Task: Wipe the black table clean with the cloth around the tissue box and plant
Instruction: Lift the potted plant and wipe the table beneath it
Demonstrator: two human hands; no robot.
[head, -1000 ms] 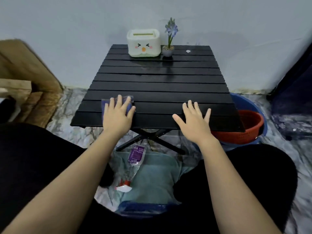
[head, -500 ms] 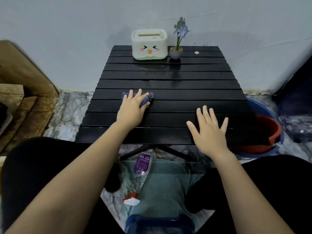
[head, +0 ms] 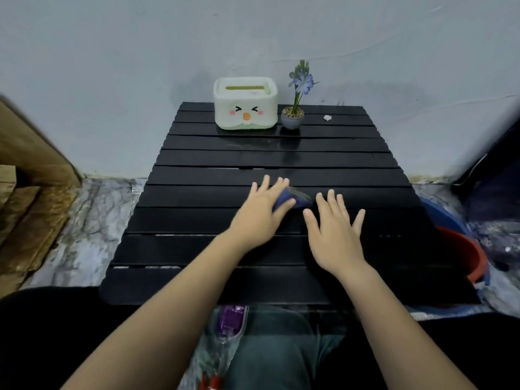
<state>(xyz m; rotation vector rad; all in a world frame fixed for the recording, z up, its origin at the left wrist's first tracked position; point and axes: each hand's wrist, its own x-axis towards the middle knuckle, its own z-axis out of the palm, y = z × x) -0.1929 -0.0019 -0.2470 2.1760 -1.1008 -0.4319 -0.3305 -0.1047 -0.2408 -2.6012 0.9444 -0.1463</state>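
The black slatted table (head: 197, 249) fills the middle of the head view. At its far edge stand a white tissue box (head: 245, 106) with a cartoon face and, just to its right, a small potted plant (head: 294, 114) with blue flowers. My left hand (head: 260, 218) presses a bunched blue cloth (head: 291, 198) flat on the table's middle; the cloth pokes out past my fingers. My right hand (head: 334, 235) lies flat with fingers spread, right beside the cloth and holding nothing.
A small white scrap (head: 327, 117) lies on the table right of the plant. A red basin (head: 464, 254) inside a blue tub sits on the floor at the right. Wooden boards (head: 31, 215) lean at the left. A purple-labelled plastic packet (head: 229, 325) lies below the table's near edge.
My left hand has slid the cloth from the table's front left corner rightward and forward to the middle, next to my right hand. The right hand stays flat on the table.
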